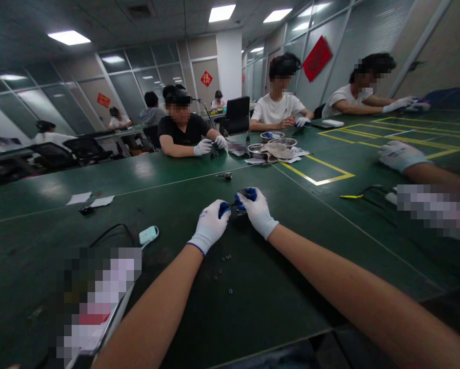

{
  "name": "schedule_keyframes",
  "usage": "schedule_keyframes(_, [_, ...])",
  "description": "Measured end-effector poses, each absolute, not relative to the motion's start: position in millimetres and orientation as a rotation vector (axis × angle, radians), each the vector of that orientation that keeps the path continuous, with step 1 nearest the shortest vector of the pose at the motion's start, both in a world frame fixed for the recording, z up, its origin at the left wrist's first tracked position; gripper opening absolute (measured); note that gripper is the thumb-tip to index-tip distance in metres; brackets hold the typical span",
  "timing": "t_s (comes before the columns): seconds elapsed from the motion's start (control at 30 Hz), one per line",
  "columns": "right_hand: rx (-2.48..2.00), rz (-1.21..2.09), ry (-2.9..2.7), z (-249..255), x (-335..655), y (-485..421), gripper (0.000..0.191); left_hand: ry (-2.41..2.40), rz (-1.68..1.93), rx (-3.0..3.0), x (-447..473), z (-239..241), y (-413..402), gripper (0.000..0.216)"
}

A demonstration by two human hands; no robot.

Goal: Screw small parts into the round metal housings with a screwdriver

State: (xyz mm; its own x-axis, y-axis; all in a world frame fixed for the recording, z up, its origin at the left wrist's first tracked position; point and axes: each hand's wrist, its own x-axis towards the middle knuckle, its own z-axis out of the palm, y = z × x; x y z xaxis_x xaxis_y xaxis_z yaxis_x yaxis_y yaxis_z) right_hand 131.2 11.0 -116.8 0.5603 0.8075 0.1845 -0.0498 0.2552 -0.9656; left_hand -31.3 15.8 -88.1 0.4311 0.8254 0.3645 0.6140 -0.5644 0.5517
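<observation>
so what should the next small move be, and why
Probably steady the dark part with the right hand and free the left hand to pick up one of the rings. Both hands appear to be on the part, while the loose rings lie on the table nearer the body, closer to the left hand.

My feed is dim, lit from above by white rectangular ceiling panels (222, 13) that blow out. Their pale glare lies towards the far edge of the smooth dark-green surface (164, 200); its near edge sinks into shadow. The wide lens tilts and stretches the sides, pixelation masks patches, and I can't clearly make out the small dark piece (233, 204) between the white-and-blue fabric gloves (208, 223).
</observation>
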Motion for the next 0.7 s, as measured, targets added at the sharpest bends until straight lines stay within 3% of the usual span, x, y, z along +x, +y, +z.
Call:
schedule_keyframes(0.37, [-1.106, 0.691, -0.854, -120.4, 127.9, 9.0, 0.044, 1.202, 0.86, 2.419, -30.8, -89.7, 13.8, 0.014])
schedule_keyframes(0.5, [-1.111, 0.551, -0.84, -118.7, 134.8, 6.6, 0.044, 1.204, 0.867, 2.45, -28.5, -91.8, 19.8, 0.028])
schedule_keyframes(0.63, [-1.083, 0.482, -0.96, -117.0, 145.3, 2.8, 0.051, 1.129, 0.674, 2.608, -18.4, -89.9, 28.5, 0.039])
schedule_keyframes(0.7, [-1.11, 0.458, -0.993, -117.2, 147.1, 0.3, 0.055, 1.085, 0.579, 2.655, -13.5, -88.7, 31.7, 0.033])
